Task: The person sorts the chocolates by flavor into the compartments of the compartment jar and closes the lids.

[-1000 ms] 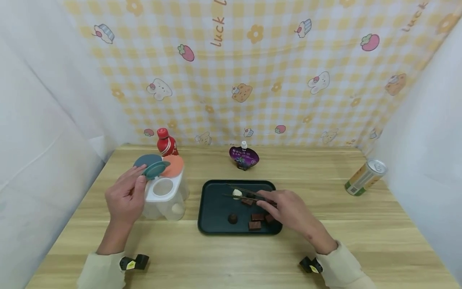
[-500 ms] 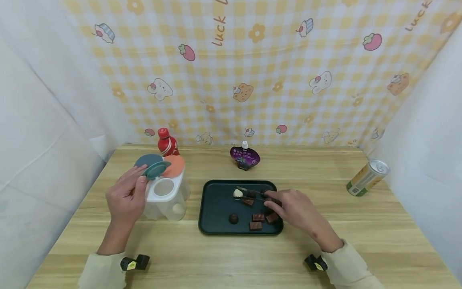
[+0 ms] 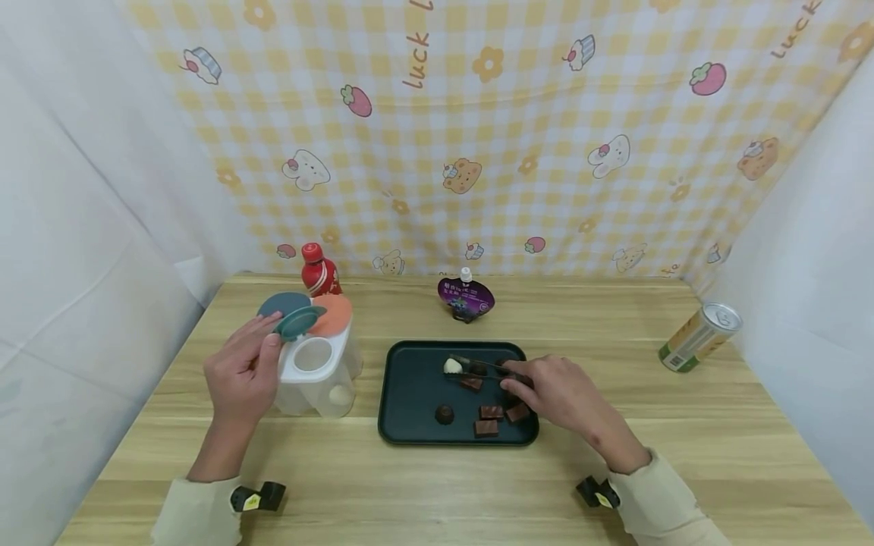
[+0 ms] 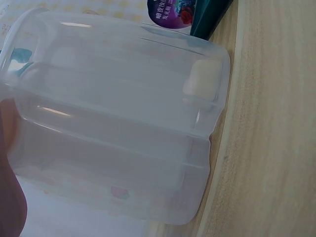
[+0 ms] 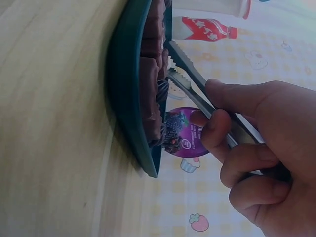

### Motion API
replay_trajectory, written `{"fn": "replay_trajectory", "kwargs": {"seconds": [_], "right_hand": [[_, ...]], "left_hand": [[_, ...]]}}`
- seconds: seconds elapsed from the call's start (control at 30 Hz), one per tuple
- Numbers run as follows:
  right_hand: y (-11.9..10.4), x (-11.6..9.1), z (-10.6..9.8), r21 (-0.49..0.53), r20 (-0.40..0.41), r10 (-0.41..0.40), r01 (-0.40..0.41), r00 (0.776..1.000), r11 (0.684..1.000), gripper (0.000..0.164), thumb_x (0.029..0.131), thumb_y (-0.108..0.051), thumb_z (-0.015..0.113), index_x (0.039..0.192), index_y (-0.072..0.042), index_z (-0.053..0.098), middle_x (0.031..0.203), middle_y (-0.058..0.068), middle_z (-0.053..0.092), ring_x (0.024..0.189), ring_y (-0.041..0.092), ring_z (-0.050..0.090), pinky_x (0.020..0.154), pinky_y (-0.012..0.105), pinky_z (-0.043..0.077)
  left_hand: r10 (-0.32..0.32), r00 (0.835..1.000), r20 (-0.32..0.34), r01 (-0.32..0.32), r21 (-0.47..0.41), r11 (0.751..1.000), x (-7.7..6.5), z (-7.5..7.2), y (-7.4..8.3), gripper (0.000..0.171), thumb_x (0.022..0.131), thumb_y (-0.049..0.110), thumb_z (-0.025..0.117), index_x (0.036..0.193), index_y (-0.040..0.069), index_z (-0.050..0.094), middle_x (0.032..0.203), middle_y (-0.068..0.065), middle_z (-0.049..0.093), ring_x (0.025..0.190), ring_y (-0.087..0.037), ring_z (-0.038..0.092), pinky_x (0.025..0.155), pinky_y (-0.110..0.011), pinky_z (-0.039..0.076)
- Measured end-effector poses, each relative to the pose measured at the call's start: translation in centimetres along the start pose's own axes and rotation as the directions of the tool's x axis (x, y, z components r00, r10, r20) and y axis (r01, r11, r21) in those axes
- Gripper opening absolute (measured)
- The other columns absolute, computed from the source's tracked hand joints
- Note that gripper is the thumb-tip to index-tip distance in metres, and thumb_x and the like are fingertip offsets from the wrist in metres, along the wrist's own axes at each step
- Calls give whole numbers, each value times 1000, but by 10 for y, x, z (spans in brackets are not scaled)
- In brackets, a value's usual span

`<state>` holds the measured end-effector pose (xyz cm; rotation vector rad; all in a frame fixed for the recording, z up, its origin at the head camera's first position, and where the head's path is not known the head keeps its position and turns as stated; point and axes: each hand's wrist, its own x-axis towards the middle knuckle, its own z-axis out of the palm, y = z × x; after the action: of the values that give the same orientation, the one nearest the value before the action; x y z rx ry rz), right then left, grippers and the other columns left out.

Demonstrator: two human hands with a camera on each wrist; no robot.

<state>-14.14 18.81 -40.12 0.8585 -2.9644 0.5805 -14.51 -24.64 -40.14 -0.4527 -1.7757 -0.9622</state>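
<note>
My left hand (image 3: 240,371) pinches the raised green lid (image 3: 297,324) of a clear, white-topped canister (image 3: 310,390). Beneath that lid is a round opening (image 3: 313,354), and a whitish piece (image 4: 205,79) lies at the canister's bottom. My right hand (image 3: 556,390) grips metal tongs (image 5: 200,101) with serrated tips. In the head view, the tips lie on either side of a white chocolate (image 3: 452,365) on the dark tray (image 3: 410,409); whether they squeeze it cannot be told. Also on the tray are a round dark chocolate (image 3: 444,414) and several brown chocolate bars (image 3: 486,429).
Behind the canister stands a red bottle (image 3: 320,271); its other lids are blue (image 3: 283,303) and orange (image 3: 332,315). A purple pouch (image 3: 466,297) stands behind the tray. A can (image 3: 699,337) is at the far right. A checked curtain (image 3: 410,152) hangs behind the table.
My right hand has drawn slightly to the right, pulling the tongs' tips back from beyond the white chocolate to beside it. The left hand keeps the green lid raised.
</note>
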Motion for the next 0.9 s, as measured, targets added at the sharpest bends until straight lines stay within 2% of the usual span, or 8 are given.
{"fn": "replay_trajectory", "kwargs": {"seconds": [0.43,0.9], "right_hand": [[-3,1,-3,-24,-21,-50,49,999,999,33,102,-28,68,122,-3,76,53,-18,41,44,-1,30,44,22,33],[-4,-1,0,-54,-52,-37,34,998,998,32,102,-27,67,123,-5,76,50,-16,38,42,0,25,42,23,25]], "left_hand": [[-3,1000,3,3,1,1000,0,0,-1,43,99,26,66,91,-15,75,91,-30,72,110,-2,67,105,-29,48],[-4,1000,12,4,1,1000,-1,-1,-2,43,100,26,66,93,-15,75,92,-30,72,110,-2,66,106,-27,46]]}}
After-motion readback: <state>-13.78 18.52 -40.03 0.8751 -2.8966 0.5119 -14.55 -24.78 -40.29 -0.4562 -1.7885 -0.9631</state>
